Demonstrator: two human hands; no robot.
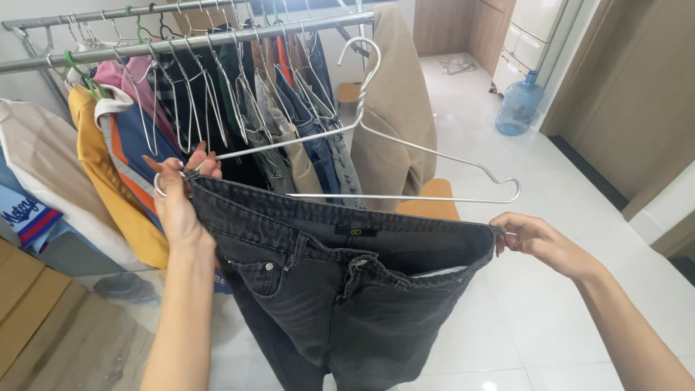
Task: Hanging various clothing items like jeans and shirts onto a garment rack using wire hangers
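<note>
A small dark rectangular label (pixel 355 231) with a tiny yellowish mark at its centre is sewn inside the back waistband of the black jeans (pixel 340 289), just above the open fly. At the far left, a blue-and-red panel with white lettering (pixel 25 213) is seen on a garment hanging at the edge of the rack (the lettering is cut off by the frame). A flattened brown cardboard box (pixel 29 311) lies on the floor in the lower left corner.

The jeans are held up at chest height in front of the clothes rack (pixel 181 40), the waistband stretched wide between both hands and the legs hanging down out of view. The left hand (pixel 177 199) is raised with its forearm nearly upright; its fingers are closed on the left end of the waistband together with the left end of a metal wire hanger (pixel 376 145). The hanger is tilted, with its hook up near the rail and its lower bar lying just above the waistband, apart from it on the right. The right hand (pixel 532 239) is reached in from the right with the arm extended low; its fingers are pinched shut on the right end of the waistband.

Behind the jeans, folded trousers and jeans are hung close together on wire hangers, with a beige coat (pixel 394 108) at the right end and a yellow garment (pixel 108 181) to the left. A blue water bottle (pixel 519 105) stands on the white tiled floor (pixel 550 311) well apart, near a doorway.
</note>
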